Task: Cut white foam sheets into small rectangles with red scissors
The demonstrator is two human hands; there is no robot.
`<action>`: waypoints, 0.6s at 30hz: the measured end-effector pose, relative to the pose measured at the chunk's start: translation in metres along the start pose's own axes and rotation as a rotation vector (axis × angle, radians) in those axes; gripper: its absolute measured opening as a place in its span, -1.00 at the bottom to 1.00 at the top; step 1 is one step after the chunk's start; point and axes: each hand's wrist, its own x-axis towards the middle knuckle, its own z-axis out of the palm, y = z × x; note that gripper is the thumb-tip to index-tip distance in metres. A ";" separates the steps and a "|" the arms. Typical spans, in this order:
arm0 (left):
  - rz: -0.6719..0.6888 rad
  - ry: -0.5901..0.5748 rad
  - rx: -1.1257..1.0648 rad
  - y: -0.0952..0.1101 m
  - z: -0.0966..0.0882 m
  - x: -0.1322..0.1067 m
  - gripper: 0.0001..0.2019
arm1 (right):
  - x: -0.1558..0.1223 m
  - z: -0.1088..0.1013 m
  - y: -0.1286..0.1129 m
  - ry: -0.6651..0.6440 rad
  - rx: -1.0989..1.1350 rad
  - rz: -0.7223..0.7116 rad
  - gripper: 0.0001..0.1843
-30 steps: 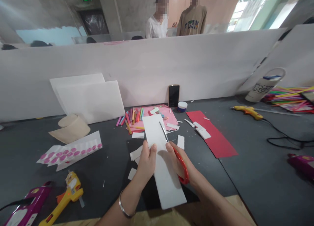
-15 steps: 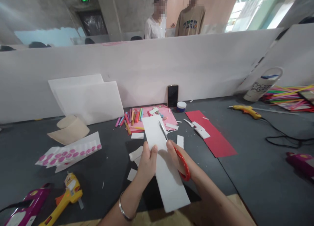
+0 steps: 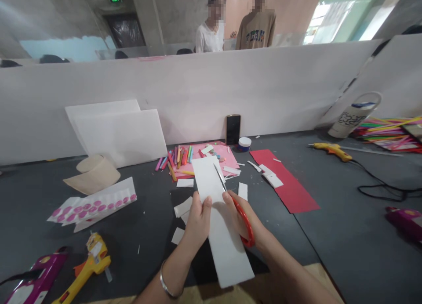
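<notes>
A long white strip of paper or card (image 3: 227, 247) slants across the middle, its near end above the table's front edge. My left hand (image 3: 199, 214) pinches its left edge, thumb on top. My right hand (image 3: 237, 211) is closed round the red handles of a pair of scissors (image 3: 247, 222). Their blades point away from me and lie over the strip's upper right edge; whether they are cutting into it I cannot tell. Beneath and beside my left hand lie small white paper pieces (image 3: 182, 207). Another white piece (image 3: 243, 191) rests just beyond my right hand.
Crayon-like sticks (image 3: 178, 158) lie on pink paper (image 3: 198, 168) ahead. A phone (image 3: 233, 129) leans on the partition by a small jar (image 3: 244, 144). Red card (image 3: 293, 194) lies right. Yellow glue guns (image 3: 95, 260) (image 3: 332, 150) flank the table; a bottle (image 3: 352, 117) stands far right.
The scissors and my right hand have shifted very slightly left and down over the strip. My left hand keeps the same hold.
</notes>
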 end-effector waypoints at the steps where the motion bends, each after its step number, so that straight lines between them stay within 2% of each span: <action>1: 0.002 0.001 0.001 0.000 0.000 0.000 -0.65 | 0.000 0.000 0.001 -0.002 -0.006 -0.007 -0.52; 6: 0.011 -0.002 -0.005 0.001 -0.001 0.000 -0.65 | 0.002 -0.001 0.007 -0.039 -0.053 -0.031 -0.55; 12: -0.011 0.039 -0.019 -0.001 -0.002 0.001 -0.68 | 0.006 -0.003 0.019 -0.097 -0.130 0.006 -0.54; 18: 0.011 0.012 0.019 0.000 -0.001 0.000 -0.69 | 0.008 -0.007 0.017 -0.104 -0.169 0.006 -0.57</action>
